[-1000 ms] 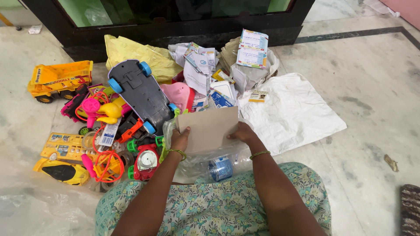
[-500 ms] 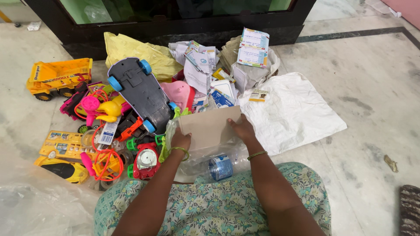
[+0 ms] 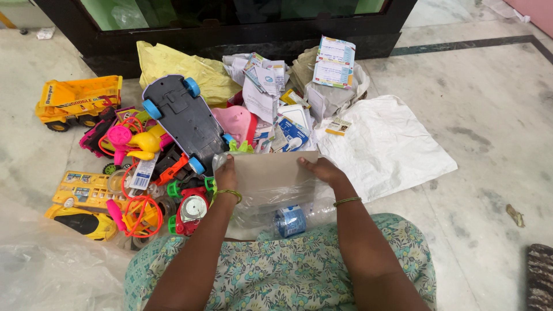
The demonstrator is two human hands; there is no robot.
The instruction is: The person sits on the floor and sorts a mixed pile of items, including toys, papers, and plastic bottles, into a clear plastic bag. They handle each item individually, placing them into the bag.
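Brown envelope, half inside clear plastic bag: left hand and right hand grip its edges, fingers apparently closed.

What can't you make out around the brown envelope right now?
Head view only:
- Brown envelope: lower part sits behind the clear plastic bag.
- Left hand and right hand: fingers partly hidden behind the envelope's edges.
- Plastic bottle: blurred by the bag.
- Paper pile: print too small.
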